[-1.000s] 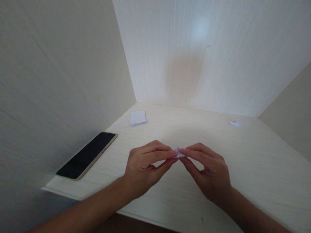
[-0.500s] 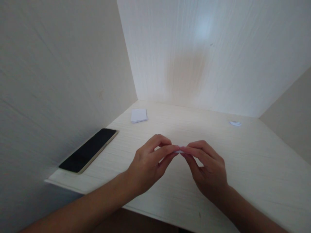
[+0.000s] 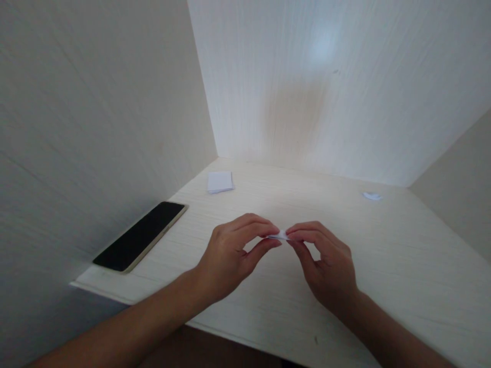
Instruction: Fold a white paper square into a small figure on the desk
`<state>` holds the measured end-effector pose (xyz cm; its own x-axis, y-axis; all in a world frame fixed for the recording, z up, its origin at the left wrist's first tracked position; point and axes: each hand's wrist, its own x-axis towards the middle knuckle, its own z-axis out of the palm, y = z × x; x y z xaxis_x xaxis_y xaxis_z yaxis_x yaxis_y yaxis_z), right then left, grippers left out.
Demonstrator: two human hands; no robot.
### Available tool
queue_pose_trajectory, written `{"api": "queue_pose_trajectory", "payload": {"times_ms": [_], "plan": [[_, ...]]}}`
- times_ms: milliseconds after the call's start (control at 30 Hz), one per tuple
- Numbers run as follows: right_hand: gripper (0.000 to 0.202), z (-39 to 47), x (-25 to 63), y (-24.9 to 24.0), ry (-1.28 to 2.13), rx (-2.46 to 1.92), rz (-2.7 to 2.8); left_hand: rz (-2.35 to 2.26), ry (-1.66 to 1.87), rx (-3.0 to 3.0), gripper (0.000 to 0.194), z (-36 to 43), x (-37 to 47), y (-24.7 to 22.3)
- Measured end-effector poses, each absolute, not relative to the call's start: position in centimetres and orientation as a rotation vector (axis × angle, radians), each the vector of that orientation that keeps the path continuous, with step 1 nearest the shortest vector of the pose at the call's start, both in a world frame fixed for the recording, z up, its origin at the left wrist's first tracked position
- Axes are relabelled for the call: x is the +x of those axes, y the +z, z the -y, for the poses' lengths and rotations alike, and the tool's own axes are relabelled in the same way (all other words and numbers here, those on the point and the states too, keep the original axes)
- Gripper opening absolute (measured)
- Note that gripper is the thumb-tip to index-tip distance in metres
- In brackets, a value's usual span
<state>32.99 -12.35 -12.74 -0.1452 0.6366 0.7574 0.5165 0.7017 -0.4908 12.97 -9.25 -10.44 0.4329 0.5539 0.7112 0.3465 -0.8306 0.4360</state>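
Observation:
A small folded piece of white paper is held between my two hands, above the middle of the tabletop. My left hand has its fingers on top of the paper's left end and the thumb below. My right hand pinches the right end between thumb and fingers. The fingers cover much of the paper, so its full shape is hidden.
A stack of white paper squares lies at the back left of the white table. A phone rests along the left wall. At the back right is a small folded white paper piece. Walls enclose the back and sides.
My left fingers have spread a little and shifted along the paper, and slightly more of it shows between the hands. My right hand keeps its pinch almost in place.

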Motion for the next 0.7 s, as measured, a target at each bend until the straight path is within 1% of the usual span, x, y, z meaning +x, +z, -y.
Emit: {"api": "queue_pose_trajectory", "payload": {"times_ms": [400,700], "plan": [[0.014,12.46,32.89,-12.48,0.169,-0.948,1.819,-0.708,1.331,2.791,0.011,8.57,12.54,-10.64],[0.012,12.55,32.97,-12.39,0.218,-0.976,1.829,-0.680,1.126,2.785,0.014,8.56,12.63,-10.47]]}}
